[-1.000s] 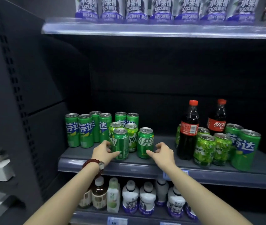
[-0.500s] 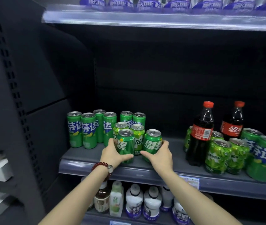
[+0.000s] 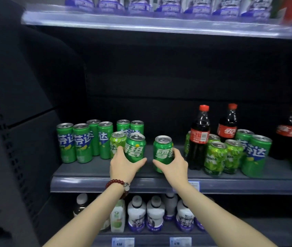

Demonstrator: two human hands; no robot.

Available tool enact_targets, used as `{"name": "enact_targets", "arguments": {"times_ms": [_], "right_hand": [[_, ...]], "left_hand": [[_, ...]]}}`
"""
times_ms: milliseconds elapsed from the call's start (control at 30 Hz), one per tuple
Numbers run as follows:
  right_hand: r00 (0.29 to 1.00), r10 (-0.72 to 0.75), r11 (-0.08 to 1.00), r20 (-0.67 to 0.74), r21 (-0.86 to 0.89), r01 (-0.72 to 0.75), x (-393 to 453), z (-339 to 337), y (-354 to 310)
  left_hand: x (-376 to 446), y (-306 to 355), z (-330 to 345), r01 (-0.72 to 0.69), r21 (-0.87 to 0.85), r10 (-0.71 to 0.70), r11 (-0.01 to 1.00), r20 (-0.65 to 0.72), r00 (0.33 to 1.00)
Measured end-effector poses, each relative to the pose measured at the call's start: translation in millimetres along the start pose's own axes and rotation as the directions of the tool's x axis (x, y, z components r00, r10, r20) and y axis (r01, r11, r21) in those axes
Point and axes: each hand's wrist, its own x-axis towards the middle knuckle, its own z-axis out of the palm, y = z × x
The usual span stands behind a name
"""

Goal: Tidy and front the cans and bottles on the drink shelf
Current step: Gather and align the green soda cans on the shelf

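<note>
Two short green Sprite cans stand near the front of the dark middle shelf (image 3: 88, 172). My left hand (image 3: 123, 164) grips the left Sprite can (image 3: 135, 148), its label facing me. My right hand (image 3: 174, 164) grips the right Sprite can (image 3: 162, 151), a gap apart from the other. Just behind the left can stands a lighter green can (image 3: 117, 143). Several tall green Fanta cans (image 3: 74, 141) stand in rows at the shelf's left. Two cola bottles (image 3: 199, 136) and several green cans (image 3: 214, 157) crowd the right side.
A dark perforated side panel (image 3: 0, 122) bounds the shelf on the left. The shelf above (image 3: 141, 24) carries purple-labelled packs. Below, white bottles (image 3: 155, 213) and a carton stand in a row behind price tags.
Both hands have closed round the two Sprite cans. The right can has slid to the right, opening a gap between the pair. The camera has moved closer.
</note>
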Motion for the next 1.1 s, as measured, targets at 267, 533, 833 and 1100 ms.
{"name": "enact_targets", "arguments": {"times_ms": [267,533,833,1100], "right_hand": [[0.995,0.014,1.000,-0.101,-0.013,-0.016,-14,-72,15],[0.980,0.002,0.998,-0.201,-0.067,-0.016,-24,-194,56],[0.963,0.104,0.987,-0.250,-0.092,-0.131,-40,-366,119],[0.914,0.152,0.969,-0.376,-0.124,-0.212,-44,-462,168]], "left_hand": [[-42,52,44,-0.079,-0.119,0.093,0.990,0.123,0.988],[-102,116,105,-0.047,-0.287,0.114,0.957,0.222,0.968],[-191,232,208,-0.117,-0.374,0.247,0.920,0.321,0.914],[-239,284,291,-0.132,-0.331,0.268,0.934,0.409,0.872]]}}
